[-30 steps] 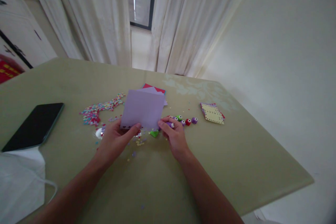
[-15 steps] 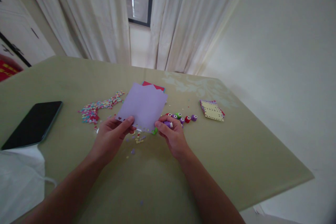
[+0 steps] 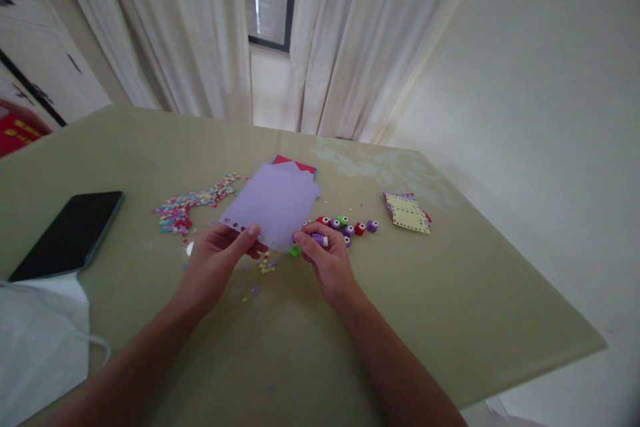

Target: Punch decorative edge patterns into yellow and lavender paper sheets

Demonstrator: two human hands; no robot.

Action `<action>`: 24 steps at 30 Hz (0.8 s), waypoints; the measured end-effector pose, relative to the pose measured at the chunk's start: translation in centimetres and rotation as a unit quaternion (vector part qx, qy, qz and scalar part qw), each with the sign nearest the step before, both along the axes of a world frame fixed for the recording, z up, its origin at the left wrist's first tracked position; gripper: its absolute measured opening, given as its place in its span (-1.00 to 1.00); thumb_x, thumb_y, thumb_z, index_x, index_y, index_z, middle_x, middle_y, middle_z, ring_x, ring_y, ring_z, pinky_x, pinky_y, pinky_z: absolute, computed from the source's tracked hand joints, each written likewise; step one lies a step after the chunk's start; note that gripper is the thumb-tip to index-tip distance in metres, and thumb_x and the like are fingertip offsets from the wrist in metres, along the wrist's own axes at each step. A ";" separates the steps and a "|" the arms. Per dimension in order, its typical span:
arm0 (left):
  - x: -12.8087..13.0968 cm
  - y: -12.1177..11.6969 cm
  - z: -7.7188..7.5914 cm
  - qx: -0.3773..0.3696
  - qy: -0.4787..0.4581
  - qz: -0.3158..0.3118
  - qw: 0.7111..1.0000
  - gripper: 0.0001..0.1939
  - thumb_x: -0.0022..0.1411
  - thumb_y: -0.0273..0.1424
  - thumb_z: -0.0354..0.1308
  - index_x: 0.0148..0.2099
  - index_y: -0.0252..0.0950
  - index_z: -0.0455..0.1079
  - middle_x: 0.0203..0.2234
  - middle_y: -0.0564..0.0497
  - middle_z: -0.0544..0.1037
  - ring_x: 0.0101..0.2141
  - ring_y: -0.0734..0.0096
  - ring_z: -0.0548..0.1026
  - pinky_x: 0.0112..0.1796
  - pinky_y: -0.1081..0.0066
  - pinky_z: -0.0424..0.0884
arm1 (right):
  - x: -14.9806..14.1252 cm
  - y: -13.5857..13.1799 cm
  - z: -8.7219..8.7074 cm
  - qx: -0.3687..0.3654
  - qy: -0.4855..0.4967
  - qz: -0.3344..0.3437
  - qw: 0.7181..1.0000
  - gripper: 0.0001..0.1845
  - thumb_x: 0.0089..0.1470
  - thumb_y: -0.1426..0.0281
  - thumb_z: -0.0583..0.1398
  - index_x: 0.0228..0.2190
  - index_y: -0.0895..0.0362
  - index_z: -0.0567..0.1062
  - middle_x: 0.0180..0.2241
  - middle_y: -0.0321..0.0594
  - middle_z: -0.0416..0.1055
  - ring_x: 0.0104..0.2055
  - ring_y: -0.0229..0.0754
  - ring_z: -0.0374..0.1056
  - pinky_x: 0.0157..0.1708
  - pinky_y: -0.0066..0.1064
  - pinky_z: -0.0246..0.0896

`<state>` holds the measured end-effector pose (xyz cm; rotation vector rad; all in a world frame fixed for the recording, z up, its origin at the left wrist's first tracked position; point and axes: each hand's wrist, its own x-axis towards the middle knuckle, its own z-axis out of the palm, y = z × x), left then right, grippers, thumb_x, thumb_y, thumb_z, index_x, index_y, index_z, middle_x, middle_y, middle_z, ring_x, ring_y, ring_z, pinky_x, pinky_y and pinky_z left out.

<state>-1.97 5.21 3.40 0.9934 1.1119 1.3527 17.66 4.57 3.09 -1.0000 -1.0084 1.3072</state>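
A sheet of light purple paper [image 3: 280,197] is pinched at its near left edge between the thumb and fingers of my left hand [image 3: 220,257]. Small punched holes run along that near edge beside the thumb. My right hand [image 3: 327,257] is closed round a small purple craft punch [image 3: 319,239] at the sheet's near right corner. Fingers cover most of the punch, so whether its jaw is pressed down cannot be seen. Just beyond the right hand lie several craft punches [image 3: 360,229] in red, purple and green. Tiny paper cut-outs [image 3: 267,262] are scattered below the sheet.
Colourful confetti [image 3: 193,203] is heaped left of the paper. A black phone [image 3: 67,233] and a white face mask [image 3: 45,347] lie at the left. Red paper [image 3: 300,165] shows behind the sheet. Punched yellow cards [image 3: 407,213] are stacked at the right.
More of the row of holes shows along the sheet's near left edge beside my left thumb. Both hands keep their grips. The whole view has shifted slightly.
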 end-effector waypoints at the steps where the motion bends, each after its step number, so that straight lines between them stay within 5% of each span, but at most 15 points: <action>1: 0.0 -0.1 -0.1 0.006 0.035 -0.006 0.999 -0.64 0.08 -0.09 0.53 -0.45 -0.27 0.61 -0.56 0.01 0.66 -0.54 0.40 0.58 -0.43 0.49 0.53 | -0.1 0.0 0.0 0.003 -0.009 -0.002 1.000 -0.68 -0.04 0.14 0.51 -0.43 0.11 0.64 -0.53 -0.39 0.32 -0.51 -0.35 0.09 -0.52 -0.45 -0.06; 7: -0.1 -0.1 0.3 0.023 0.098 -0.019 0.995 -0.68 0.12 -0.13 0.46 -0.48 -0.25 0.60 -0.54 -0.01 0.67 -0.50 0.32 0.59 -0.43 0.44 0.50 | 0.1 0.1 0.4 -0.005 0.022 -0.030 0.999 -0.59 -0.03 0.05 0.49 -0.41 0.14 0.63 -0.58 -0.42 0.27 -0.55 -0.36 0.04 -0.55 -0.46 -0.05; 13: 0.0 0.3 1.3 0.012 0.093 -0.101 0.990 -0.64 -0.06 -0.07 0.56 -0.42 -0.25 0.64 -0.51 -0.03 0.68 -0.50 0.29 0.57 -0.45 0.41 0.49 | 0.6 0.7 0.3 -0.013 0.034 -0.108 0.994 -0.61 -0.05 0.09 0.50 -0.44 0.14 0.59 -0.57 -0.41 0.29 -0.57 -0.38 0.03 -0.58 -0.48 -0.07; 20: -0.5 0.9 0.5 0.031 -0.020 0.009 0.999 -0.67 0.03 -0.14 0.58 -0.25 -0.22 0.67 -0.38 0.02 0.71 -0.43 0.42 0.57 -0.37 0.50 0.50 | -0.1 0.1 0.6 -0.024 -0.038 -0.080 0.996 -0.66 -0.05 0.13 0.47 -0.48 0.15 0.61 -0.65 -0.43 0.24 -0.61 -0.36 0.00 -0.59 -0.46 -0.04; 24: -0.6 0.9 0.5 0.017 -0.083 0.003 0.996 -0.64 0.11 -0.08 0.52 -0.21 -0.25 0.67 -0.37 -0.03 0.71 -0.41 0.38 0.59 -0.35 0.47 0.53 | -0.5 -0.3 0.7 -0.018 -0.060 -0.096 0.993 -0.66 0.00 0.11 0.44 -0.43 0.14 0.64 -0.62 -0.41 0.28 -0.59 -0.34 0.06 -0.56 -0.46 0.03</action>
